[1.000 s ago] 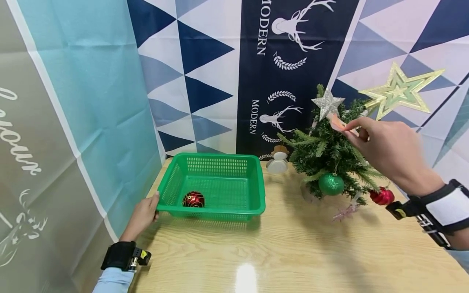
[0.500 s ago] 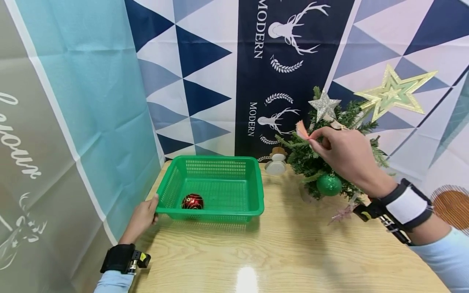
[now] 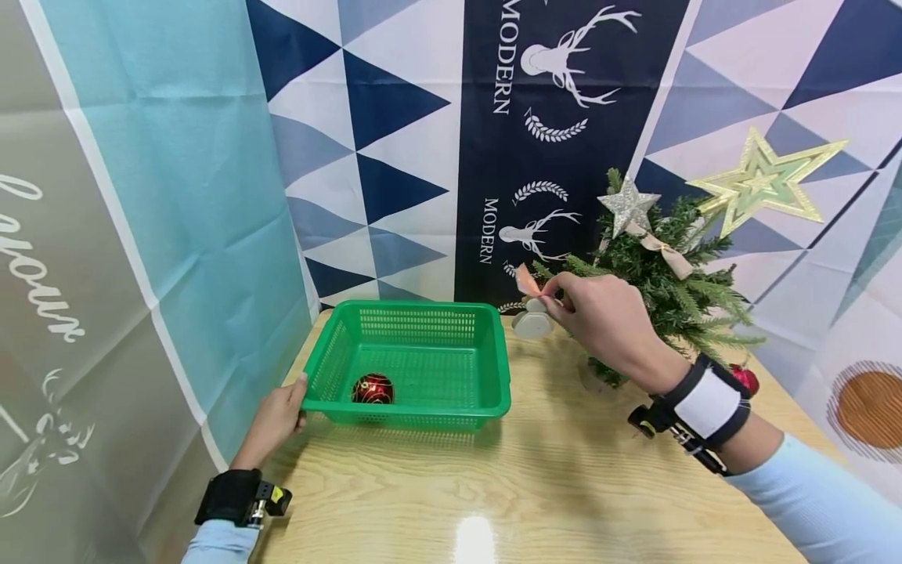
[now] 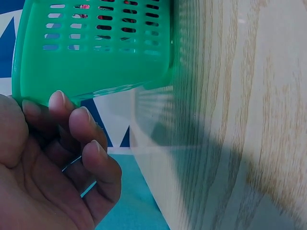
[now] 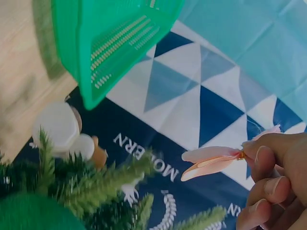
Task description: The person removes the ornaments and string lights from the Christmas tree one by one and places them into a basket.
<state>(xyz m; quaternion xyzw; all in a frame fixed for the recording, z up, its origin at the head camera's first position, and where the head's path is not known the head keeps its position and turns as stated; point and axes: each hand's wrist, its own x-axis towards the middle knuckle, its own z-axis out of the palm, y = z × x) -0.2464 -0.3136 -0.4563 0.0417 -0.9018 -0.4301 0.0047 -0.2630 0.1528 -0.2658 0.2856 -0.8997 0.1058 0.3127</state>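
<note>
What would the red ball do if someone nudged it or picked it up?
The ball would probably roll, being round. The basket's walls would likely stop it getting far. Its glossy surface suggests it might feel a little slippery when lifted.

Behind, a creased cloth backdrop [image 3: 402,102] printed with triangles in navy, grey-blue and white. Between the triangles, a dark panel [image 3: 486,157] with white antlered deer heads, leafy sprays and "MODERN" in sideways letters. To the left, a turquoise stretch [image 3: 176,196], then a grey-brown one with white script. At far right, a round brown print [image 3: 874,407] ringed with thin lines. Below, a pale wood-grain table [image 3: 409,493] with bright glare [image 3: 474,540].
</note>
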